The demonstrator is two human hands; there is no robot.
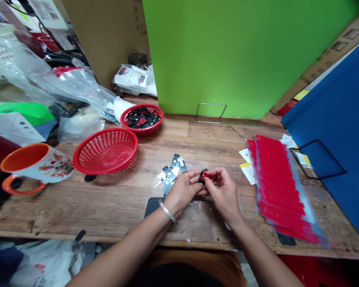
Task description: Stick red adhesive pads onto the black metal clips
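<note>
Over the wooden table my two hands meet around a small black and red piece. My left hand, with a bracelet at the wrist, pinches its black side. The thumb of my right hand presses on the red part while its fingers curl behind. Parts of the piece are hidden by the fingers, and its exact kind cannot be made out. Just left of my left hand lies a loose pile of flat black and silvery pieces. A dark flat pad shows partly under my left forearm.
A red basket stands on the left, with a smaller red basket of black and red pieces behind. An orange and white mug sits beside them. Overlapping red strips in clear plastic lie right. Wire stands are near the green panel.
</note>
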